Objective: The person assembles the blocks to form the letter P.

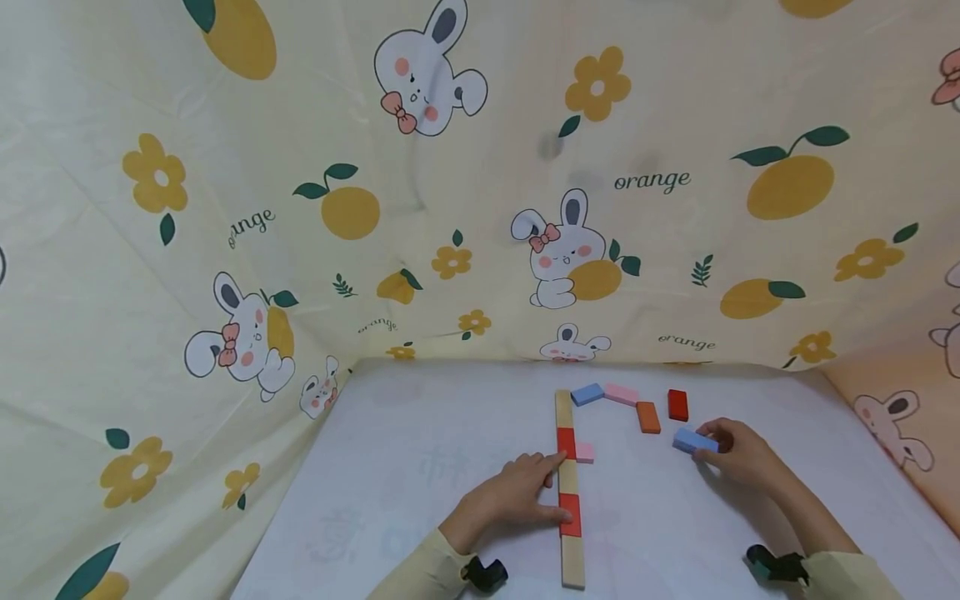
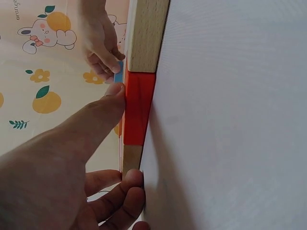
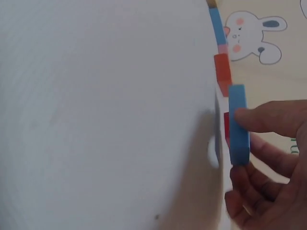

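A straight row of wooden blocks runs away from me in the head view, plain wood blocks (image 1: 573,562) alternating with red ones. My left hand (image 1: 510,493) rests along its left side. The thumb touches the nearer red block (image 1: 572,527), and the forefinger reaches the farther red block (image 1: 566,437). A pink block (image 1: 585,453) lies against the row's right side. Farther right, my right hand (image 1: 742,454) pinches a blue block (image 3: 238,143) between thumb and fingers, over the white table. Beyond it stands a dark red block (image 1: 678,405).
From the row's far end, another blue block (image 1: 587,395), a longer pink block (image 1: 621,393) and an orange block (image 1: 648,418) curve to the right on the white table (image 1: 390,467). A patterned cloth (image 1: 480,175) hangs along the table's back and sides.
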Demonstrator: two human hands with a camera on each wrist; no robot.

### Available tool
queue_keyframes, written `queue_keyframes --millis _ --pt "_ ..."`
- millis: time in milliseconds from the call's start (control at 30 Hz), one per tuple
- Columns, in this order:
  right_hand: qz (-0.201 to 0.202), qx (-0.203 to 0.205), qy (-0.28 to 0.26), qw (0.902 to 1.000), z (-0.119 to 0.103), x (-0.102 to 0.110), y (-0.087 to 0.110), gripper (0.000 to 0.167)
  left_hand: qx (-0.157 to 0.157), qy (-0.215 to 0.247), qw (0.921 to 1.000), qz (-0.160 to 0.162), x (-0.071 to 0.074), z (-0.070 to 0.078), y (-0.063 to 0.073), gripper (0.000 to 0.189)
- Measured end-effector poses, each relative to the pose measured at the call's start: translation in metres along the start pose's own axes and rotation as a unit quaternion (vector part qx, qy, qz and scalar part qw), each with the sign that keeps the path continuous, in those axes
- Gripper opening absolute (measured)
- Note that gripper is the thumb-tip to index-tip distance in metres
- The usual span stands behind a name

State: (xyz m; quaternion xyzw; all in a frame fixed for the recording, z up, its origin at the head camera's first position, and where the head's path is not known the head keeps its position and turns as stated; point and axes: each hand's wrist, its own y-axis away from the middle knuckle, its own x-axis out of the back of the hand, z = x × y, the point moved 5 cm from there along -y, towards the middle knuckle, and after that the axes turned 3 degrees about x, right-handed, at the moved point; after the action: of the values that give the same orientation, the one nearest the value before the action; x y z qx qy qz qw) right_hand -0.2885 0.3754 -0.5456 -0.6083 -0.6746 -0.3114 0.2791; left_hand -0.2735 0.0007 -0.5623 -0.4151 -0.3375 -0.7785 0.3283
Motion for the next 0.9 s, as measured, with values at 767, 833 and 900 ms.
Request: queue_keyframes --millis 767,833,900 --pt "-0.066 0.139 -0.048 0.9870 -0.048 -0.029 -0.009 0.040 -0.012 -0.004 0.9999 0.006 0.003 0.002 0.004 0.094" --pt "-0.070 0.142 -0.046 0.9862 -0.052 -0.032 -0.011 0.040 -0.011 -0.005 0.9999 0.007 0.002 0.002 0.004 0.094" --pt "-0.072 0.147 -0.042 0.9856 -0.056 -0.035 -0.013 0.038 -0.010 -0.007 0.9999 0.008 0.002 0.002 0.004 0.094"
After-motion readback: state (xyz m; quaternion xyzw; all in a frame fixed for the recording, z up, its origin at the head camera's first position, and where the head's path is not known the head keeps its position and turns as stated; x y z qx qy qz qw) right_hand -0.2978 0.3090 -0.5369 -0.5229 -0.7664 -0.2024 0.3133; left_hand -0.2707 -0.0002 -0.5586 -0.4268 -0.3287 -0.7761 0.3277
